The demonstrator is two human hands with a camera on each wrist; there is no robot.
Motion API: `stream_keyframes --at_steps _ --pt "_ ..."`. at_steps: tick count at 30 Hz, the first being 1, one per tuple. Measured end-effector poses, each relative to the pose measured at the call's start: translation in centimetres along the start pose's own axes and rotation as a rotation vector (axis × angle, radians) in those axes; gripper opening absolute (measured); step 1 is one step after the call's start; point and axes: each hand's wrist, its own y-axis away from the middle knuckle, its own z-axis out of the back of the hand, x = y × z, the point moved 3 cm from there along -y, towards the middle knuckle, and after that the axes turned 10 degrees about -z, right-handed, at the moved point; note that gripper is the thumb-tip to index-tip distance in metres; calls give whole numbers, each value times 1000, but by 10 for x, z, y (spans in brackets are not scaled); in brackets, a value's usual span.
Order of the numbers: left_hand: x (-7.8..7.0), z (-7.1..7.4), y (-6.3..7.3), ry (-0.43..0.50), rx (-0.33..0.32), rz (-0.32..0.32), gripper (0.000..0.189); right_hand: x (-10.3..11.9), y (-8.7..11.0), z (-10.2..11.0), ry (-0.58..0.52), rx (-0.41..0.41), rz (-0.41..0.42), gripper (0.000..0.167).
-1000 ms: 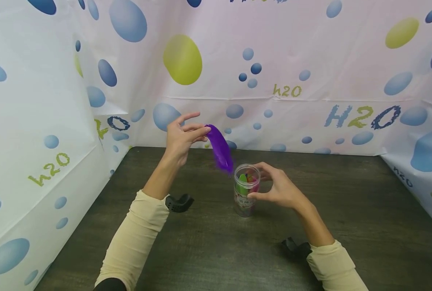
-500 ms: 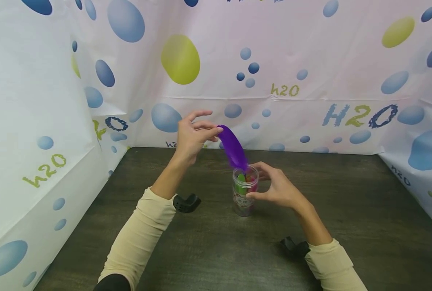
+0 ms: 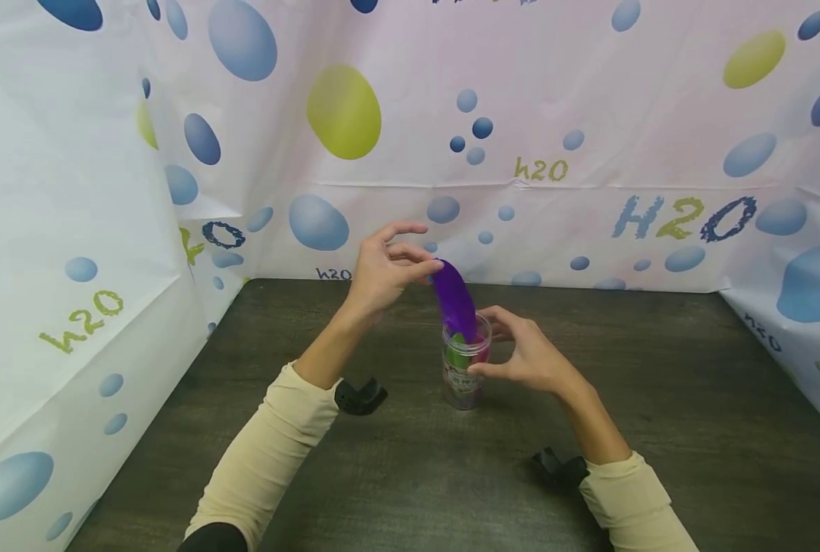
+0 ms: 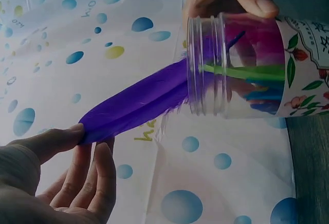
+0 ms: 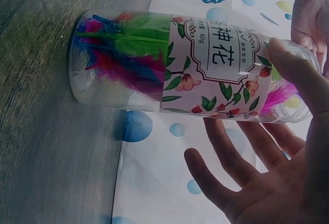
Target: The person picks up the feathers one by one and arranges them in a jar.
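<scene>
My left hand (image 3: pixel 380 277) pinches a purple feather (image 3: pixel 454 299) by one end, between thumb and fingertips. The feather slants down to the right, its lower end inside the mouth of a clear screw-neck jar (image 4: pixel 208 98). Upright on the table, the jar carries a white label (image 5: pixel 216 67) with flowers and Chinese characters. Green, pink, blue and red feathers (image 5: pixel 136 39) show through its wall. My right hand (image 3: pixel 530 354) holds the jar near its top, thumb in front and fingers behind.
A dark wood-grain table (image 3: pixel 410 475) lies under the jar. White sheeting (image 3: pixel 410 153) printed with blue and green drops rises at the back and both sides. Black wrist mounts (image 3: pixel 360 396) stick out from both cream sleeves (image 3: pixel 265 452).
My left hand has moved right, then down, bringing the purple feather from beside the jar into its mouth. The right hand and the jar stay in place.
</scene>
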Motion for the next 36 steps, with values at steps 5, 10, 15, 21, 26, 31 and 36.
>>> stream_keyframes --at_steps 5,10,15,21,26,31,36 --pt "-4 -5 3 17 36 23 47 1 -1 0 -2 4 10 68" --pt "-13 -6 3 -47 51 -35 46 1 -1 0 -9 3 8 69" --pt "-25 -4 2 -72 19 -102 43 2 -1 0 -12 6 1 69" --pt "-31 -9 3 -191 69 -178 45 1 -1 0 -4 6 -4 69" --pt "-24 -16 7 -235 120 -181 44 1 -1 0 -11 8 8 69" --pt "-14 -21 11 -286 167 -139 42 1 -1 0 -11 9 20 70" --pt "-7 -24 17 -410 237 -124 43 1 -2 1 0 7 16 69"
